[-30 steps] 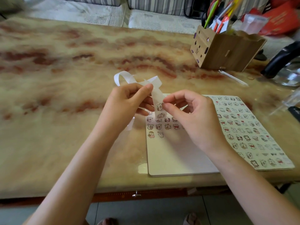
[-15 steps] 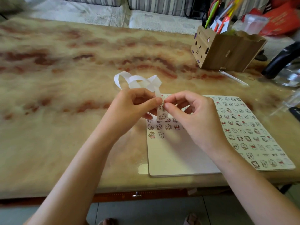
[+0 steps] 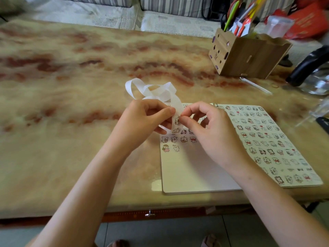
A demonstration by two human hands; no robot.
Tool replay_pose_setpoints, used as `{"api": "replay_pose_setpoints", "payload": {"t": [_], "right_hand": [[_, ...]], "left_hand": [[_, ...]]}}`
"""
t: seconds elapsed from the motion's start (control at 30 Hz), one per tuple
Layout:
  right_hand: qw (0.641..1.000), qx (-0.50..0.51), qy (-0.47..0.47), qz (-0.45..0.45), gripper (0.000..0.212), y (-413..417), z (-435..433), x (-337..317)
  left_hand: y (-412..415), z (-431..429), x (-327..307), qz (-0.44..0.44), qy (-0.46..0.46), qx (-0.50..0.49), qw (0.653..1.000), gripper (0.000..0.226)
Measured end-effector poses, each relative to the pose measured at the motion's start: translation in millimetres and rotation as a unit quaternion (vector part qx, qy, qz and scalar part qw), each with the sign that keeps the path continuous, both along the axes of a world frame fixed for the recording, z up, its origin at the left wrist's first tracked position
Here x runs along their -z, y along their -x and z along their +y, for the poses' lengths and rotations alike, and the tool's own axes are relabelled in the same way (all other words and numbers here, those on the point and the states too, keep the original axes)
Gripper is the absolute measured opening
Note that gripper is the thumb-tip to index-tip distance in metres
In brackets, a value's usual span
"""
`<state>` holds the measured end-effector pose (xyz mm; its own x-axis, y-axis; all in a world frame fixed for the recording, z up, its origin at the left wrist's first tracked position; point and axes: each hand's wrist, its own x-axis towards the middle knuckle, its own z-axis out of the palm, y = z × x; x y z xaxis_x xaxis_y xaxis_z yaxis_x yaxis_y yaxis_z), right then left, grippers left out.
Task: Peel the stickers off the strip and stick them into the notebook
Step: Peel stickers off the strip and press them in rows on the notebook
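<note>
A white sticker strip [image 3: 156, 92] curls in loops above the table and hangs down between my hands. My left hand [image 3: 142, 122] pinches the strip between thumb and fingers. My right hand [image 3: 210, 129] pinches at the strip's edge with thumb and forefinger, right beside the left thumb. Under them lies the open notebook [image 3: 194, 172]. Its left page carries a few rows of small cartoon stickers [image 3: 178, 139] at the top and is blank below. Its right page [image 3: 277, 145] is covered with several rows of stickers.
A wooden pen holder [image 3: 249, 56] with pens and scissors stands at the back right. A thin clear stick [image 3: 256, 85] lies in front of it. A black-handled glass object [image 3: 313, 72] sits at the right edge. The marble table [image 3: 71, 104] stretches left.
Both hands rose slightly and drew closer together on the strip. The strip's loops shifted and bunched above my left hand. The right fingertips now meet the left thumb at the strip.
</note>
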<state>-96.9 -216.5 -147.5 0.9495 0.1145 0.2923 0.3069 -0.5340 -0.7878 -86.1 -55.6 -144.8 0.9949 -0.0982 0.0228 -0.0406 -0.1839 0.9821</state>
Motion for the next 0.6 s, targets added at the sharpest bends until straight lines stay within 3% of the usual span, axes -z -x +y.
{"api": "replay_pose_setpoints", "payload": {"t": [0.17,0.27,0.4,0.5,0.6], "right_hand": [[0.999,-0.007,0.033,-0.038,0.008,1.8,0.4,-3.9],[1.0,-0.022,-0.007,-0.02,0.011,4.6,0.0,-9.5],[0.99,-0.032,-0.095,0.098,0.011,4.9,-9.8,-21.2],[0.972,-0.039,-0.081,0.216,0.005,4.7,-19.6,-24.2],[0.958,-0.045,-0.047,0.279,0.001,5.0,-24.0,-24.4]], "left_hand": [[0.0,-0.7,0.6,0.001,0.002,-0.027,1.0,0.015],[-0.1,0.4,0.3,0.0,0.0,-0.048,0.999,0.017],[-0.6,1.4,1.0,0.002,-0.002,-0.066,0.998,0.016],[-1.1,0.7,1.1,0.004,-0.004,-0.07,0.998,0.015],[-1.6,0.5,0.8,0.003,-0.007,-0.074,0.997,0.015]]}}
